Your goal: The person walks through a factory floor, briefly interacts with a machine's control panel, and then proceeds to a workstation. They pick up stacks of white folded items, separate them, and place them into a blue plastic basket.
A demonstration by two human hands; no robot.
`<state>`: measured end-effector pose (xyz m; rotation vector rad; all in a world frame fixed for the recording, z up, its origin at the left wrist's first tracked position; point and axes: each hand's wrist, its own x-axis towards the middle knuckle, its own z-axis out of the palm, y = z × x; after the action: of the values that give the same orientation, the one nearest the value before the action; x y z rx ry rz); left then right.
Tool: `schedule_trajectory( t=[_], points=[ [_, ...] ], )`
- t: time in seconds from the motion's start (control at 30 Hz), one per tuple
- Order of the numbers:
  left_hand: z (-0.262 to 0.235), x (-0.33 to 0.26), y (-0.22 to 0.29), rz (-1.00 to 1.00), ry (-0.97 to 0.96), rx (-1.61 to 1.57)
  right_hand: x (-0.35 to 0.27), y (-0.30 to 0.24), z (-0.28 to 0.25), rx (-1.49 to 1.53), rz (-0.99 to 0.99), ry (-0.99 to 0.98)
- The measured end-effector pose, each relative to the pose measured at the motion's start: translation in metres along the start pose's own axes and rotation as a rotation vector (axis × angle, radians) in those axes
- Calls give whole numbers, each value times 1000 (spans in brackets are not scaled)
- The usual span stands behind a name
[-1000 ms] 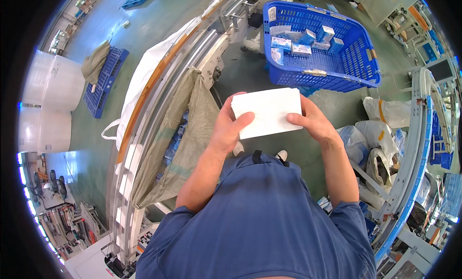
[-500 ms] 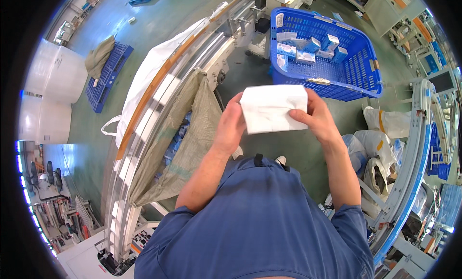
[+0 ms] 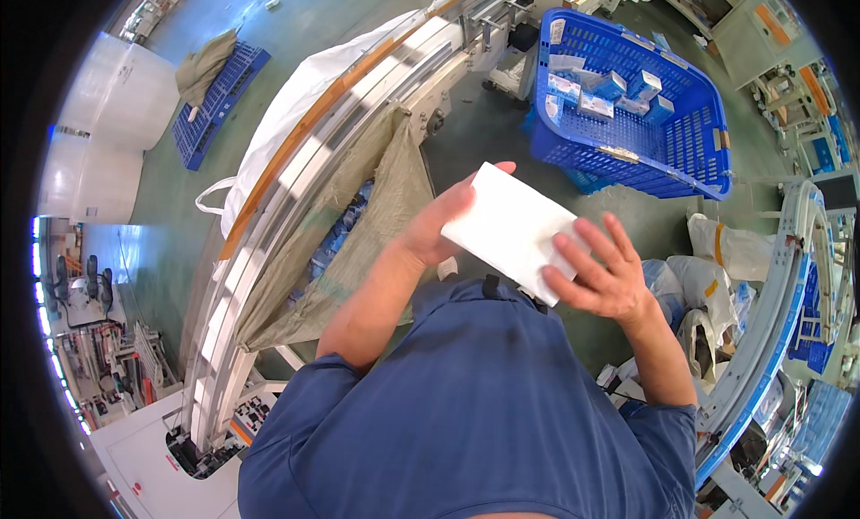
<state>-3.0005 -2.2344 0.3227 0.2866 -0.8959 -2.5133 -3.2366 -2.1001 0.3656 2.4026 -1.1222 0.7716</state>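
Observation:
In front of my body I hold a white stack of soft-looking sheets (image 3: 512,225), tilted with its right end lower. My left hand (image 3: 437,222) is closed around its upper left end, thumb and fingers on either side. The fingers of my right hand (image 3: 611,275) are spread and stretched out, their tips resting on the lower right end of the stack. Whether the right thumb supports it from below is hidden. Beyond my hands, to the right, stands a blue plastic basket (image 3: 632,149) holding several small blue-and-white boxes (image 3: 596,105).
A curved conveyor rail (image 3: 309,147) runs along my left, with an open woven sack (image 3: 381,214) of blue packets beside it. Another curved rail (image 3: 778,313) borders my right, near several white bags (image 3: 703,282). A blue pallet (image 3: 219,107) lies far left.
The white stack has turned clockwise, its right end dropping. My right hand has loosened from a thumb grip and spread its fingers over that end. My left hand still grips the other.

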Motion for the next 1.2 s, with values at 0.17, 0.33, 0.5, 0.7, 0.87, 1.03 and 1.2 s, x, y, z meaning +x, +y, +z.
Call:
schedule_trajectory(
  t=[0.17, 0.33, 0.5, 0.7, 0.87, 1.03, 1.2],
  points=[
    [6, -1, 6, 113, 116, 77, -3, -6, 31, 708, 1044, 428],
    [1, 0, -4, 185, 188, 113, -16, -5, 43, 2163, 1351, 368],
    [-11, -11, -9, 146, 343, 180, 9, -8, 58, 1526, 1250, 111],
    [-36, -42, -26, -5, 568, 218, 4, -19, 97, 1438, 1325, -53],
    [-79, -95, -48, 63, 614, -77, 28, -38, 127, 1540, 1175, -347],
    [-96, -145, -30, 111, 738, -92, 71, -52, 168, 1635, 1110, -525],
    [-139, -197, -10, 258, 854, -50, 112, -76, 209, 1735, 966, -599]
  ],
)
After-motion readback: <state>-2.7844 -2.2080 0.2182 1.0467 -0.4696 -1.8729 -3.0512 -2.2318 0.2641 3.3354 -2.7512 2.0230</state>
